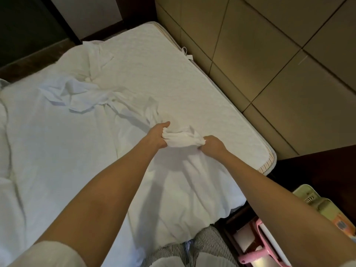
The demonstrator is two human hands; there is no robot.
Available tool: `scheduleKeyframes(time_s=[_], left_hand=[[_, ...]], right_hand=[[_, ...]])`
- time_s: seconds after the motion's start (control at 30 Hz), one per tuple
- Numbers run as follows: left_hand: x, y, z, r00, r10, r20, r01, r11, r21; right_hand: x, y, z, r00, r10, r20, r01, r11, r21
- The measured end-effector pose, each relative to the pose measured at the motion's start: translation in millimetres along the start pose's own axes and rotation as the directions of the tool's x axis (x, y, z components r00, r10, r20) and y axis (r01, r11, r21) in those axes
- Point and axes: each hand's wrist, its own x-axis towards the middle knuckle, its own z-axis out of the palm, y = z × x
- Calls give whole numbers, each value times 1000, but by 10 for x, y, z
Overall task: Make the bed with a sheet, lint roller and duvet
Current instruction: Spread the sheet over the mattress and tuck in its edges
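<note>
— Sheet first: where does it lie?
— White, thin and creased, over the bed's near and left part. Its hem hangs over the near edge by striped trousers. A pale green plastic basket stands at the right; I cannot tell what it holds.
— And the hands?
— The left hand and right hand are close together, fingers curled round one bunched fold.
— Which way does it run?
— A twisted ridge stretches from the left hand away and leftward into a crumpled heap.
— Beyond?
— A bare quilted mattress with rounded corners, against tan padded panels.
</note>
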Motion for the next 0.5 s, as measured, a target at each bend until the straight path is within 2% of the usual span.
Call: scheduleKeyframes(time_s=[0.13, 0.27, 0.4, 0.5], left_hand=[[85, -110, 110, 998, 25, -64, -30, 997, -73], [132, -185, 558, 995, 85, -57, -90, 990, -108], [92, -328, 1397, 988, 128, 87, -137, 985, 103], [57, -482, 2112, 969, 122, 213, -178, 946, 271]], right_hand=[[-72, 163, -145, 999, -34, -9, 35, 961, 275], [-15, 464, -417, 998, 22, -55, 0, 928, 373], [91, 1048, -885, 961, 167, -218, -66, 912, 406], [131, 1550, -1166, 916, 326, -233, -173, 845, 505]])
